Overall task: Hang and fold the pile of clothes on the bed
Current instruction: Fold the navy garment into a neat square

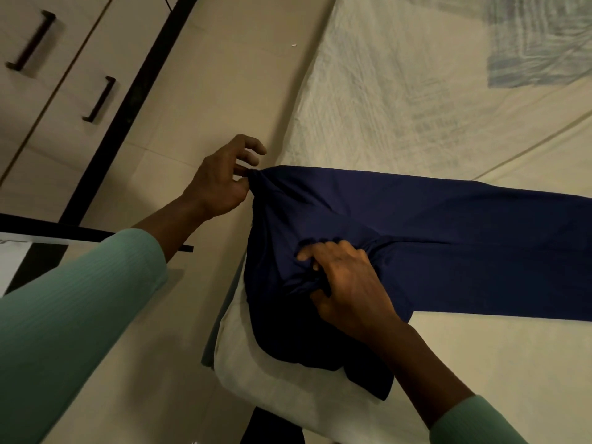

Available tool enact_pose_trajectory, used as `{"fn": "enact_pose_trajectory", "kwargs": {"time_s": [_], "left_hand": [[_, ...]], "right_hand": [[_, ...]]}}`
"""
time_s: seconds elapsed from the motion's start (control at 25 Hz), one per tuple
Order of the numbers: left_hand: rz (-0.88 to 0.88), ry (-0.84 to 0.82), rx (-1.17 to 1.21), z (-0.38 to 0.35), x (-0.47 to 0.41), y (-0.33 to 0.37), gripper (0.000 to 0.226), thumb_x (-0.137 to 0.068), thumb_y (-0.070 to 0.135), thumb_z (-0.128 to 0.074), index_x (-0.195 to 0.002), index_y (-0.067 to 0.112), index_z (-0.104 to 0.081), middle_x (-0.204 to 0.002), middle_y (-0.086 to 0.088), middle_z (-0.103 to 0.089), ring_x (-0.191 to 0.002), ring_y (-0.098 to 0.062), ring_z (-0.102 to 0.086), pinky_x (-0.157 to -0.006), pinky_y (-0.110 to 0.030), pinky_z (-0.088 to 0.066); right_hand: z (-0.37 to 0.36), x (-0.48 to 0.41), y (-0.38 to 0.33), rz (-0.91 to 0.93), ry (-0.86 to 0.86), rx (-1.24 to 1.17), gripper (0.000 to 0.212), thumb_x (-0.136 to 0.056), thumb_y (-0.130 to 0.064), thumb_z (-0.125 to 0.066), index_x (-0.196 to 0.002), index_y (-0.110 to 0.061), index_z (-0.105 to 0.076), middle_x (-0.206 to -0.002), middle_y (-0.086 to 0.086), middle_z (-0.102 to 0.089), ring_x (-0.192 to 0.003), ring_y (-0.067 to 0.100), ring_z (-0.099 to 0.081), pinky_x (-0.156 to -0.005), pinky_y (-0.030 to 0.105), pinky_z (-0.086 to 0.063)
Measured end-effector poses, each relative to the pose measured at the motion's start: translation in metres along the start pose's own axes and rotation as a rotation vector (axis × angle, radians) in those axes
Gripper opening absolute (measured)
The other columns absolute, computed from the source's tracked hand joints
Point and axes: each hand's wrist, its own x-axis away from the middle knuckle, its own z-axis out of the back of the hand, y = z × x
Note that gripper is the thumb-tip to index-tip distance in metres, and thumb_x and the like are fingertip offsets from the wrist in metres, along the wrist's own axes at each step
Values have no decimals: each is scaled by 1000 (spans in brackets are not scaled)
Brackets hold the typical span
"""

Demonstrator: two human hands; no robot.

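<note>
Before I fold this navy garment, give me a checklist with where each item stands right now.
1. Left hand pinches a corner of the navy garment: ok.
2. Right hand grips the garment's middle: ok.
3. Fabric smooth: not ok, it is bunched under the right hand.
4. Far end laid straight: cannot tell, it runs out of view.
5. Bare bed sheet beyond the garment for folding: ok.

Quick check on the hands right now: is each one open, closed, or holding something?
Left hand: pinches a corner of the navy garment.
Right hand: grips bunched fabric of the same garment.
</note>
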Motion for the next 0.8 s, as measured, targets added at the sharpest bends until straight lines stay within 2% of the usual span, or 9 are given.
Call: {"fn": "enact_pose_trajectory", "kwargs": {"time_s": [0.08, 0.16, 0.24, 0.36, 0.48, 0.56, 0.64, 0.72, 0.8], "left_hand": [[-139, -109, -159, -1, 2, -1, 41, -89, 2, -73, -122, 24, -63, -117, -1, -62, -101, -16, -65, -82, -30, -56], [-252, -50, -295, -4, 3, -5, 26, -86, -2, -70, -103, 18, -67, -104, -3, -63, -91, -23, -63, -81, -43, -59], [-172, 25, -399, -1, 2, -9, 24, -86, -8, -64, -90, 16, -65, -101, -7, -60, -88, -27, -61, -78, -46, -56], [44, -64, -660, 4, 10, -11, 29, -82, -13, -62, -94, 13, -67, -120, -12, -54, -100, -32, -60, -76, -40, -47], [45, 97, -482, 5, 35, 2, 36, -77, -12, -57, -99, 16, -64, -119, -7, -54, -102, -25, -56, -73, -31, -41], [-184, 74, -369, -1, 64, 20, 43, -71, -4, -55, -108, 17, -63, -119, -3, -55, -105, -22, -56, -75, -23, -40], [-418, -162, -368, -10, 95, 34, 52, -67, 13, -58, -119, 19, -64, -128, 1, -56, -117, -21, -56, -87, -30, -45], [-506, -341, -467, -22, 117, 35, 57, -74, 35, -65, -130, 24, -64, -142, 3, -53, -131, -19, -51, -100, -39, -41], [-512, -331, -571, -33, 126, 31, 56, -81, 55, -66, -130, 29, -65, -144, 6, -54, -134, -17, -50, -104, -43, -39]], "right_hand": [[-6, -1, -1, 7, 59, 9, 43, -72, -21, -76, -112, -32, -66, -98, -17, -48, -97, 16, -50, -86, 35, -39], [-10, -1, -2, 29, 134, 15, 27, -74, -22, -79, -95, -31, -66, -98, -14, -48, -97, 16, -49, -85, 33, -35], [-10, 3, -3, 52, 171, 11, 26, -75, -21, -79, -91, -28, -61, -98, -14, -47, -95, 15, -48, -85, 33, -35], [-8, 10, -2, 76, 173, 53, 31, -74, -19, -78, -98, -28, -61, -100, -12, -53, -97, 15, -51, -90, 37, -40], [-5, 15, -3, 69, 143, 101, 45, -73, -23, -74, -117, -28, -64, -113, -8, -57, -107, 17, -51, -96, 33, -33], [-1, 18, -3, 38, 150, 193, 52, -75, -28, -69, -127, -26, -63, -119, -4, -58, -110, 20, -51, -96, 36, -36], [7, 21, -2, -60, 175, 248, 50, -80, -32, -66, -128, -24, -61, -122, -2, -60, -111, 23, -51, -94, 41, -40], [18, 20, 3, -170, 207, 173, 28, -85, -32, -68, -112, -27, -62, -109, -7, -63, -104, 20, -53, -91, 39, -39], [29, 17, 7, -212, 224, 33, 12, -88, -32, -71, -93, -29, -60, -90, -14, -63, -91, 15, -54, -88, 38, -40]]}}
